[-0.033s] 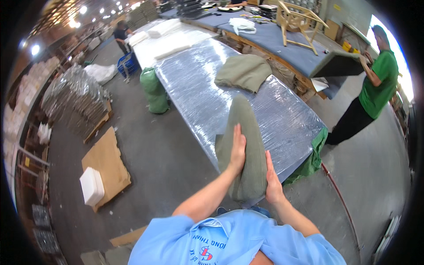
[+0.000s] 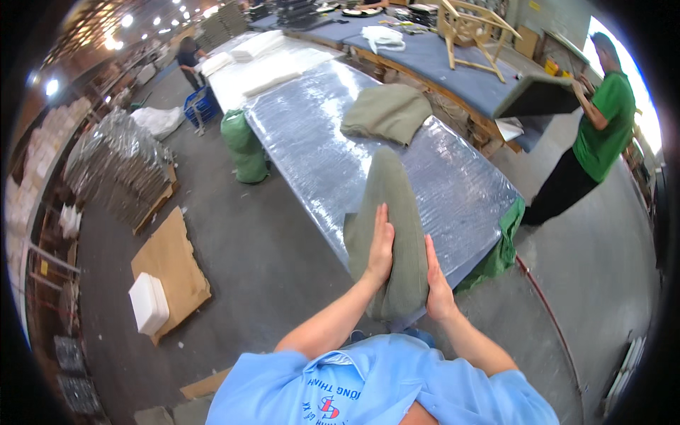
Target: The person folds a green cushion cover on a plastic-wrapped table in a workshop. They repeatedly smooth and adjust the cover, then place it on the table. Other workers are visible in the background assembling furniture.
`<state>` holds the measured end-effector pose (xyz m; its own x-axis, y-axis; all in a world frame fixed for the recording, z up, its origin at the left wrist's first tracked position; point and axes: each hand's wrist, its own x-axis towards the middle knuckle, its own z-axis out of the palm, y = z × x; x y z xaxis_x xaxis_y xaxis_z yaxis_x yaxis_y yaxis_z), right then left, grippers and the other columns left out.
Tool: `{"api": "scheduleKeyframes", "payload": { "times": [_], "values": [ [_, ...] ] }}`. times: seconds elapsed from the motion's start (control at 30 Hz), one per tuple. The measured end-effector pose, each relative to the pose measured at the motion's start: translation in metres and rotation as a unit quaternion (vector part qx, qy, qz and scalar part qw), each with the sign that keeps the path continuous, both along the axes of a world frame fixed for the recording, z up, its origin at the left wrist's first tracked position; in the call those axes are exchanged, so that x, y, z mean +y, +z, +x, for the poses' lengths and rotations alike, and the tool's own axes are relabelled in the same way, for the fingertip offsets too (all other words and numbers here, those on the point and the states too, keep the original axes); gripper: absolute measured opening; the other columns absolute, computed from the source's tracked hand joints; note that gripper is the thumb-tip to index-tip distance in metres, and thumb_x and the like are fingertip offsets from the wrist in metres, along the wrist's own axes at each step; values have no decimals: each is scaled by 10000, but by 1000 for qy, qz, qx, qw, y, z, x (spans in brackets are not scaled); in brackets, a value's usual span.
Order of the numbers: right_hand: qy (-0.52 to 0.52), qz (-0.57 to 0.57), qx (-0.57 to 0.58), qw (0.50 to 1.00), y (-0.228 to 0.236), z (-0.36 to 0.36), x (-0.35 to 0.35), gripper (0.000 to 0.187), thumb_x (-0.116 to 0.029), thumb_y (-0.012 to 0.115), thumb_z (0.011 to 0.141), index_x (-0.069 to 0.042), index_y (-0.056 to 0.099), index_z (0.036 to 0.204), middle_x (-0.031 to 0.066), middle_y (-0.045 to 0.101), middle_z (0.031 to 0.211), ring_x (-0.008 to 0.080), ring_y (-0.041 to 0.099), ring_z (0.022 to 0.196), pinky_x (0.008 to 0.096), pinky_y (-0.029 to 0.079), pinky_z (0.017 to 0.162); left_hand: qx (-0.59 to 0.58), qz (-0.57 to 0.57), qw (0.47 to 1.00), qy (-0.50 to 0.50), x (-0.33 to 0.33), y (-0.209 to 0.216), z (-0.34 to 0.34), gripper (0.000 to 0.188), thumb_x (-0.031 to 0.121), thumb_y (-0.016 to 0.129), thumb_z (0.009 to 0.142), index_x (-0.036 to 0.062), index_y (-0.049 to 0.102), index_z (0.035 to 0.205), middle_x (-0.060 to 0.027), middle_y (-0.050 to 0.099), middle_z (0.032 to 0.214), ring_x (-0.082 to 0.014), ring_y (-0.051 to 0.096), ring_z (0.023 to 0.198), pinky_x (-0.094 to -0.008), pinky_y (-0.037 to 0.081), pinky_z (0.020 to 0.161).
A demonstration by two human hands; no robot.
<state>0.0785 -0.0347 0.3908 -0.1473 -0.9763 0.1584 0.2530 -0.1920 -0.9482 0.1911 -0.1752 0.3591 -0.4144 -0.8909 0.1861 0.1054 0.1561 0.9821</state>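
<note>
An olive-green fabric cushion [image 2: 406,262] stands on edge in front of me, near the end of a plastic-covered table. My left hand [image 2: 381,244] lies along its left side with the fingers stretched out. Against its right side rests my right hand [image 2: 439,283], fingers also straight, so the cushion is held between both palms. A fold of cloth sticks out beyond my left hand. Farther up the table lies an olive-green cushion or folded cover [image 2: 387,113], apart from my hands.
At right, a person in green [image 2: 605,120] holds a dark, flat padded piece [image 2: 538,98]. A wooden chair frame [image 2: 471,42] lies on the blue-covered table [image 2: 418,51] behind. White foam pieces [image 2: 273,79] top the far table. A green sack [image 2: 244,145] and cardboard [image 2: 177,273] are left.
The person in green has tilted the padded piece, so more of its dark face shows. My hands keep their places on the cushion; the view has shifted slightly.
</note>
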Motion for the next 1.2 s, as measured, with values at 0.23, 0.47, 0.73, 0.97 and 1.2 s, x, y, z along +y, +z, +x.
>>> {"api": "scheduleKeyframes", "payload": {
  "times": [0.23,0.47,0.73,0.97,1.2],
  "values": [
    [60,17,-145,988,2,35,-49,936,-719,208,1053,-47,43,1682,151,104,1748,274,150,1602,393,148,1294,48,106,991,-63,55,37,66,761,512,300,1136,66,23,1686,-98,21,1768,-222,51,1616,-369,95,1297],
    [-5,39,-102,994,-3,61,-60,899,-697,205,1067,-60,61,1685,148,129,1743,269,157,1600,394,177,1290,95,147,983,-51,68,22,78,774,527,302,1127,100,-10,1692,-120,52,1760,-258,91,1611,-380,131,1291],
    [-20,65,-171,983,-53,62,-71,795,-647,268,1094,-144,133,1695,95,170,1744,253,180,1596,386,181,1294,109,118,985,-55,62,-14,73,835,628,310,1087,161,-11,1700,-125,68,1756,-275,107,1609,-419,127,1293],
    [12,194,-281,940,-58,43,-82,796,-675,289,1079,-121,285,1650,107,315,1677,263,320,1530,373,282,1262,66,122,987,-86,44,5,62,844,662,292,1075,186,-17,1699,-127,69,1756,-294,112,1609,-444,153,1290],
    [-31,69,-112,991,-29,38,-76,777,-645,251,1095,-161,145,1693,100,213,1729,257,212,1589,399,221,1286,117,138,977,-116,47,12,61,768,597,269,1100,210,-11,1701,-111,50,1758,-268,127,1606,-441,178,1290]
  ]
}}
